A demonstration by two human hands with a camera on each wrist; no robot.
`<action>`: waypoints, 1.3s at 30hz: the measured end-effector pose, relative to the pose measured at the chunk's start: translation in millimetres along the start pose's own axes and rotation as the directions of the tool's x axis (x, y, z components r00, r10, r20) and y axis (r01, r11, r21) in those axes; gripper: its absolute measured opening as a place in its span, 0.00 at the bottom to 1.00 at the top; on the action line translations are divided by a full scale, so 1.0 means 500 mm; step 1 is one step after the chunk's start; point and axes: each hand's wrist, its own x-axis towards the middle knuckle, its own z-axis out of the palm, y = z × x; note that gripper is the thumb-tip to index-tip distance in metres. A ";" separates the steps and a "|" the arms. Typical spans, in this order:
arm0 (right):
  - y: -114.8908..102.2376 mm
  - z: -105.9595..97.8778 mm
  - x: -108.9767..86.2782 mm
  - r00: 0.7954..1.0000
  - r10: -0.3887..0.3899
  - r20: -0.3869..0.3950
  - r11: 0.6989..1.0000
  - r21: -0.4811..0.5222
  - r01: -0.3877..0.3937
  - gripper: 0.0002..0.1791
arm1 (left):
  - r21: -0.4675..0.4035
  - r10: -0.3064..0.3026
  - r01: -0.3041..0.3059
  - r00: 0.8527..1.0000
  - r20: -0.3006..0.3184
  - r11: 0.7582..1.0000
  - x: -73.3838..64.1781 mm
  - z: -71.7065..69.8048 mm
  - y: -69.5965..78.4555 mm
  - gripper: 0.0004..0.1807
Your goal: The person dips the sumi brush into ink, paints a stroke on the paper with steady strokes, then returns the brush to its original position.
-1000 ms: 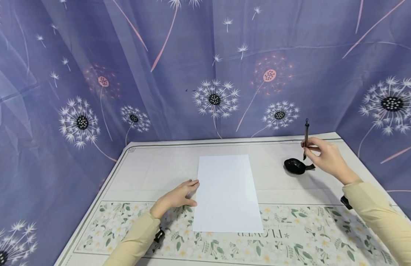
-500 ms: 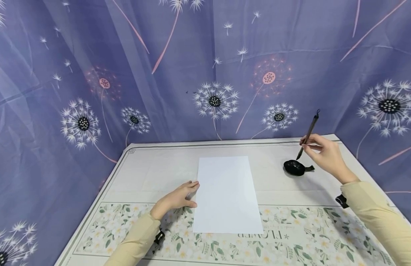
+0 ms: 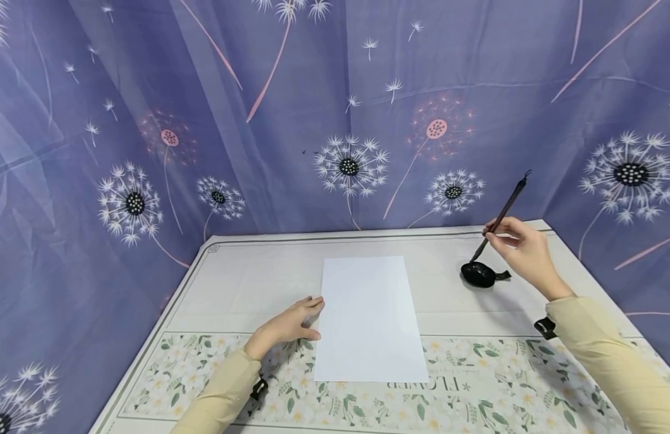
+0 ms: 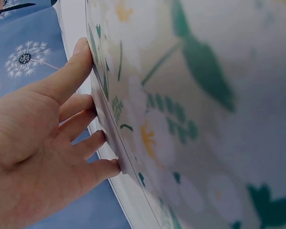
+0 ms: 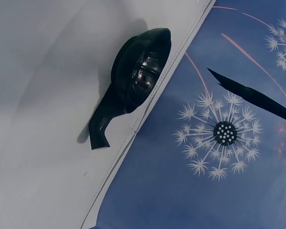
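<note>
My right hand [image 3: 522, 250] pinches a dark-handled ink brush [image 3: 505, 211], tilted with its hanging loop up and to the right. Its black tip overlaps the far rim of a small black ink dish [image 3: 478, 275] with a short handle in the head view. In the right wrist view the pointed brush tip [image 5: 233, 86] shows apart from the dish [image 5: 140, 71], which looks wet and shiny inside. My left hand [image 3: 288, 322] rests with spread fingers at the left edge of a blank white sheet of paper [image 3: 370, 319]. The left wrist view shows those fingertips [image 4: 112, 167] on the tabletop.
A white tablecloth [image 3: 248, 271] with a floral band [image 3: 226, 361] along the near side covers the table. Purple dandelion-print curtains [image 3: 281, 181] hang behind it and on both sides. A black strap [image 3: 545, 328] shows at my right wrist.
From nearly upright over the dish handle, the brush has tilted and its tip has moved left to the dish's far rim. My right hand has shifted slightly left; the left hand stays put.
</note>
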 end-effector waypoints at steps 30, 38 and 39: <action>0.004 0.022 0.004 0.999 0.039 -0.030 0.999 -0.004 -0.039 0.08 | 0.002 0.006 -0.006 1.000 0.005 1.000 0.003 -0.003 -0.001 0.43; 0.007 0.028 0.001 0.999 0.029 -0.038 0.999 0.023 -0.028 0.08 | 0.001 -0.005 0.005 1.000 0.010 1.000 -0.001 -0.003 0.002 0.43; 0.007 0.029 0.000 0.999 0.031 -0.038 0.999 0.024 -0.030 0.08 | 0.000 -0.004 0.004 1.000 0.009 1.000 -0.001 -0.003 0.002 0.43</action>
